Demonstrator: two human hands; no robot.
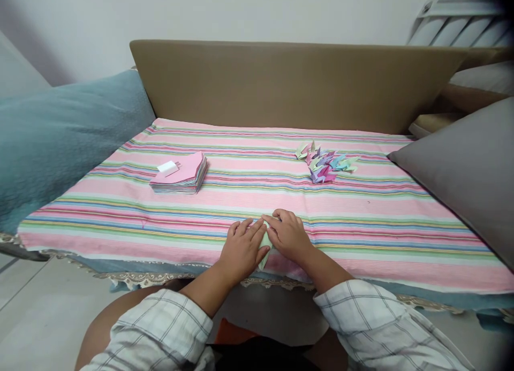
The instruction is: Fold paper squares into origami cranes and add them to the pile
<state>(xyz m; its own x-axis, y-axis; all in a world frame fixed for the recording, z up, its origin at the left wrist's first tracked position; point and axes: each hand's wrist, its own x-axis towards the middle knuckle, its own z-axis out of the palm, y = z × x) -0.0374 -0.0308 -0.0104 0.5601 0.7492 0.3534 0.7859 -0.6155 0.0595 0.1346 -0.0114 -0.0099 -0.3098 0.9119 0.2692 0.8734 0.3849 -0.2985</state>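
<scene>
A small pale green piece of folded paper (265,244) lies on the striped cloth near the front edge, partly covered by my hands. My left hand (243,247) presses on its left side, with the thumb resting across the paper. From the right, my right hand (288,233) holds the upper part, its fingertips meeting those of the left. The fingers of both hands are bent over the paper, and its upper end is largely hidden under them.
A stack of coloured paper (180,175) with a white plug adapter (167,168) on top sits at the left. Several folded paper cranes (323,166) cluster at the back right. A blue cushion (72,135), a grey cushion (461,167) and a brown backrest (281,84) border the striped cloth (257,191).
</scene>
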